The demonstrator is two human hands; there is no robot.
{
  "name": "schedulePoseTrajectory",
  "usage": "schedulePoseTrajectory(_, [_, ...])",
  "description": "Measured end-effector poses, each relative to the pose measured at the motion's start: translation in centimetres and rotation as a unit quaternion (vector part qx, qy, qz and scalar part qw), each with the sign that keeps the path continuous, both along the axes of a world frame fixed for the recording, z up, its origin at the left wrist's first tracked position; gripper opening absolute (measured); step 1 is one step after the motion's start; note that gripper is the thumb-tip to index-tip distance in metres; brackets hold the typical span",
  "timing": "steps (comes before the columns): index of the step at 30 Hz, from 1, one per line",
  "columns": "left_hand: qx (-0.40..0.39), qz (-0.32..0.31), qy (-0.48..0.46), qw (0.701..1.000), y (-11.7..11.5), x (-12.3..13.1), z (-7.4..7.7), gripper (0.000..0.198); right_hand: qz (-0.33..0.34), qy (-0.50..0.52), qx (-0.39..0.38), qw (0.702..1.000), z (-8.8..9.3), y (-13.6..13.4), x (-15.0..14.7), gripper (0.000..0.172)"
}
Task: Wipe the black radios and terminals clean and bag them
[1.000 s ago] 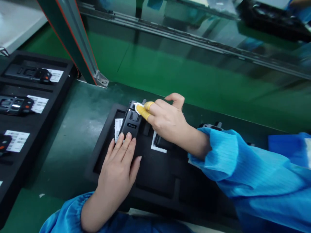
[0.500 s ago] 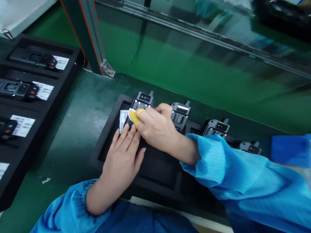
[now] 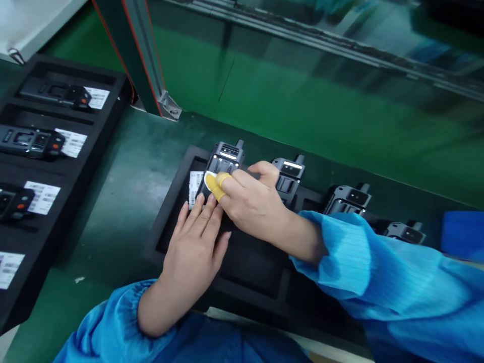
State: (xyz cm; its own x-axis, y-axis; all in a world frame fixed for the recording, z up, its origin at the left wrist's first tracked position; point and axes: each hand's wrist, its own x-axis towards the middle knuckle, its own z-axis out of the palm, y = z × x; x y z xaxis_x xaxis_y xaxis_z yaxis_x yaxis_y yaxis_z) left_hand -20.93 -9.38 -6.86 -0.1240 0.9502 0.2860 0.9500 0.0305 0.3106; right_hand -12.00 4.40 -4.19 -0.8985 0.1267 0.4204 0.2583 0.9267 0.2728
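Black tray [image 3: 102, 126] of labelled radios [image 3: 56, 92] along the green desk's [image 3: 124, 166] left edge. Slanted metal post [image 3: 132, 50] just beyond its far corner

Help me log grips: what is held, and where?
Right hand pinches a white piece by its edge; left hand pins the radio at its lower end.

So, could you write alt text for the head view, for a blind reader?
The left hand rests on a black handheld device in a foam tray; the right hand, in yellow fingertip covers, holds a white piece against it.
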Motion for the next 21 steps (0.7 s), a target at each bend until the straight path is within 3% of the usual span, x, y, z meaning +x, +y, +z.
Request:
schedulePoseTrajectory(6, [0.001,-0.005,0.015,1.0,-0.1,-0.1,0.1,0.039,0.026,-0.028,0.005,0.999,0.3,0.6,2.7,0.033])
schedulePoseTrajectory(13, [0.022,-0.002,0.013,1.0,0.0,-0.3,-0.1,0.037,-0.096,-0.025,-0.018,0.995,0.5,3.5,6.0,0.03])
schedulePoseTrajectory(18, [0.038,-0.01,0.011,0.999,0.0,-0.6,-0.3,0.036,-0.156,0.037,-0.005,0.987,2.9,4.5,8.1,0.031])
schedulePoseTrajectory(21, [0.04,-0.015,0.01,0.999,-0.1,-0.7,-0.5,0.037,-0.22,0.052,0.011,0.974,4.6,4.3,11.4,0.028])
